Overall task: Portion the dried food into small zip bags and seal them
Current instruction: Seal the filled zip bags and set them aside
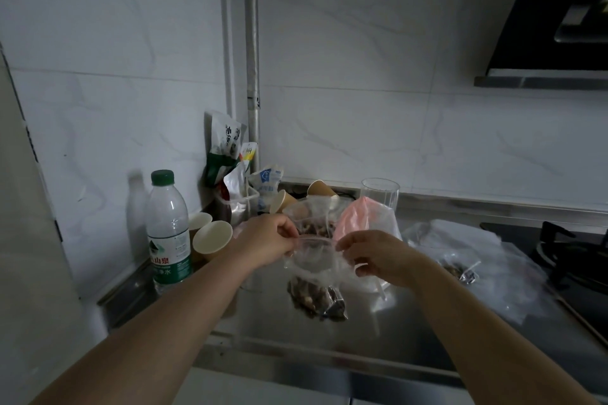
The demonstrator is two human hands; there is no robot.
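Small zip bag: empty, mouth pinched by left hand and right hand, above filled bag. Risk: thin film slipping, mouth collapsing before filling.

Both bare forearms are extended forward and inward, so that the hands are brought close together, level with each other. The left hand is turned with its back upward, its fingers curled and pinched on the left top edge of a small clear zip bag. The right hand is held opposite, its fingertips pinched on the bag's right top edge.
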